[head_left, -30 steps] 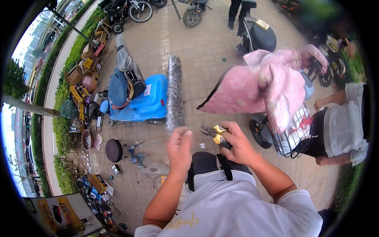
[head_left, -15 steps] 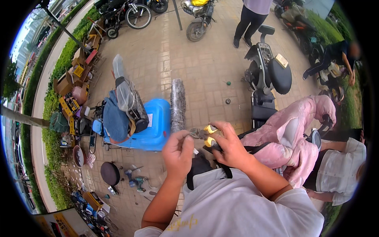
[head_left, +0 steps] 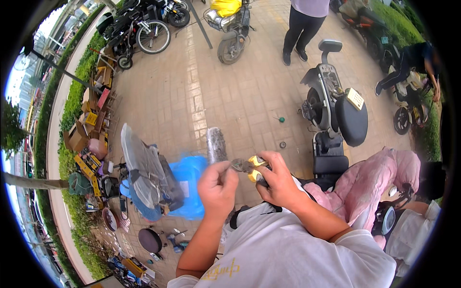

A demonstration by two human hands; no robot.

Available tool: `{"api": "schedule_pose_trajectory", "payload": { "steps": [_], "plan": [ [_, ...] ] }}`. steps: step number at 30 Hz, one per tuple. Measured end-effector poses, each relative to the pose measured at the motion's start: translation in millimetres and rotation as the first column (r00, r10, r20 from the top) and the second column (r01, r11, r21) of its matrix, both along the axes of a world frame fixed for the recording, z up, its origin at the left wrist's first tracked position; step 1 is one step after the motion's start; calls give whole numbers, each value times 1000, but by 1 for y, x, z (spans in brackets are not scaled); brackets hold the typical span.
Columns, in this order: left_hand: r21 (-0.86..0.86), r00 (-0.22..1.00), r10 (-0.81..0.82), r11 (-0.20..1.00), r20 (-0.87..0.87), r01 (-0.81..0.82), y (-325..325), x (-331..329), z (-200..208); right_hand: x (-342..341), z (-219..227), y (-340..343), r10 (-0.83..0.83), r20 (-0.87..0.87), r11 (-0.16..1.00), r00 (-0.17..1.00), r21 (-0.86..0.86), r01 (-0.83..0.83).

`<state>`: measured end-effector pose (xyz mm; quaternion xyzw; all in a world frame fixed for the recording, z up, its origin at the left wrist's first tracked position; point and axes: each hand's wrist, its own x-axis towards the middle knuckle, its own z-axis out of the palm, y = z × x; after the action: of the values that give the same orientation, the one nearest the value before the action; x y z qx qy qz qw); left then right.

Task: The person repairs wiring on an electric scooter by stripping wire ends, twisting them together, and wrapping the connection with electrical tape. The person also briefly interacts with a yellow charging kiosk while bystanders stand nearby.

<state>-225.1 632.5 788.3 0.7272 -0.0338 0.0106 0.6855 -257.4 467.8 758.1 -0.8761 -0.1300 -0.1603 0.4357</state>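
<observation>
In front of my chest, my right hand (head_left: 278,182) is closed around yellow-handled pliers (head_left: 257,162), their dark metal jaws turned left. My left hand (head_left: 216,189) is closed in a pinch right at the jaws. Whatever lies between its thumb and finger is too small to make out. Beyond my hands stands a roll wrapped in clear film (head_left: 217,143). To the left of it is a blue plastic cover or body panel (head_left: 192,182), with a bulky thing in clear plastic (head_left: 144,168) in front of it.
At right stands a scooter (head_left: 326,105) with a light calculator-like pad (head_left: 355,98) on its seat. A pink quilted cover (head_left: 370,185) drapes a vehicle close by my right. Boxes (head_left: 79,136) line the hedge at left. A round black stool (head_left: 150,240) and power tools (head_left: 177,244) lie lower left.
My view has shifted, so the surroundings sit lower in the picture. Both hands keep their hold at the pliers. The plastic-wrapped thing at left now hides more of the blue panel.
</observation>
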Motion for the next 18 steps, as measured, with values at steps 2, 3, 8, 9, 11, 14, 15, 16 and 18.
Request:
{"api": "schedule_pose_trajectory", "payload": {
  "steps": [2, 3, 8, 9, 11, 14, 15, 16, 18],
  "plan": [
    [15, 999, -37, 999, 6, 37, -33, 44, 7, 38, -2, -30, -32, 17, 1000, 999, -1, 32],
    [19, 998, -57, 998, 5, 57, -48, 64, 10, 55, -1, -45, -36, 13, 999, 999, 1, 36],
    [-3, 980, -192, 981, -44, 192, -110, 149, 14, 125, 7, -111, -96, -30, 995, 995, -12, 95],
    [-8, 975, -218, 976, -46, 218, -122, 166, 14, 138, 7, -122, -118, -27, 993, 993, -16, 118],
    [-19, 959, -279, 960, -47, 278, -144, 199, 14, 163, 8, -142, -184, -21, 983, 983, -10, 184],
    [-10, 931, -358, 934, -68, 358, -176, 251, 14, 198, 11, -166, -299, -13, 954, 954, -33, 298],
    [180, 909, -400, 909, 114, 377, -187, 274, 10, 211, 12, -175, -337, -6, 940, 941, -49, 337],
    [360, 842, -457, 866, 287, 347, -197, 301, 7, 224, 12, -183, -380, -2, 921, 925, -89, 378],
    [447, 763, -561, 800, 322, 400, -221, 343, 2, 248, 7, -198, -469, 1, 871, 883, -166, 463]
  ]
}}
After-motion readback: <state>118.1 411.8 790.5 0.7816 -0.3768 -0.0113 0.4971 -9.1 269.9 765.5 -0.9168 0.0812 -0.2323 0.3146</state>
